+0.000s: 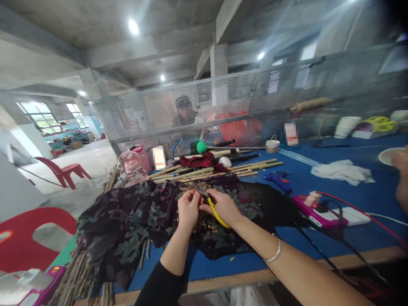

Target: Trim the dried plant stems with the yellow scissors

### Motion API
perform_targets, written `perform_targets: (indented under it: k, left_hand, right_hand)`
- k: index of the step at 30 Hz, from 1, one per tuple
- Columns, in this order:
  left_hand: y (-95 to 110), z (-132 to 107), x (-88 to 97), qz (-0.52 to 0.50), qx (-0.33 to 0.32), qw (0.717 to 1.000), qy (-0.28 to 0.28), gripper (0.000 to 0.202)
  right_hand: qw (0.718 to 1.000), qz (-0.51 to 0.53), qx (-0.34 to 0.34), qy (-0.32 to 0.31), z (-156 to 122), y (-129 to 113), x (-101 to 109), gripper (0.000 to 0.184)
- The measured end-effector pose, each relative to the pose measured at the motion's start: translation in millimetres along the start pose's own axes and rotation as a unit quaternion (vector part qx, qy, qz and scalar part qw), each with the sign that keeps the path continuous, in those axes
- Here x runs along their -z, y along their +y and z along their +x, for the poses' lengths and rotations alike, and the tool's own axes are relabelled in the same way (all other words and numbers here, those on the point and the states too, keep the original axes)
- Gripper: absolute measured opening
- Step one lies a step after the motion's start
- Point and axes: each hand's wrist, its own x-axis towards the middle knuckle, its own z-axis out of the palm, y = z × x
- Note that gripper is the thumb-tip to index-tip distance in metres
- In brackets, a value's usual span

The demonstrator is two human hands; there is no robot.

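Note:
My right hand (225,208) grips scissors (218,214) with a yellow handle; their blades point up and left past my fingers. Close beside it, my left hand (188,207) has its fingertips pinched together near the blades. What they hold is too small to make out. Beneath both hands lies a heap of dried brown plant bits (204,226), partly hidden by them. It rests on a dark cloth (124,221) with a leaf pattern, spread over the blue tabletop (229,265).
Beyond the cloth are thin sticks (251,169), a green ball (201,147) and a pink bag (135,163). To the right lie a blue glue gun (279,182), a magenta power strip (318,212) with cables and a white cloth (342,171). A perforated screen (153,114) stands behind; another person's hand (402,170) shows far right.

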Motion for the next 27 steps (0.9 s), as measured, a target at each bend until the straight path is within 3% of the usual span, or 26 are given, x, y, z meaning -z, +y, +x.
perform_targets:
  k: [7, 27]
  left_hand:
    - [-5.1, 3.7, -1.0, -0.017, 0.020, 0.999, 0.018, 0.022]
    - [-3.3, -1.4, 1.8, 0.082, -0.041, 0.995, 0.025, 0.014]
  right_hand:
    - [0.996, -0.085, 0.002, 0.009, -0.1, -1.5, 1.0, 0.050]
    - [0.996, -0.090, 0.018, 0.018, -0.8, -1.0, 3.0, 0.048]
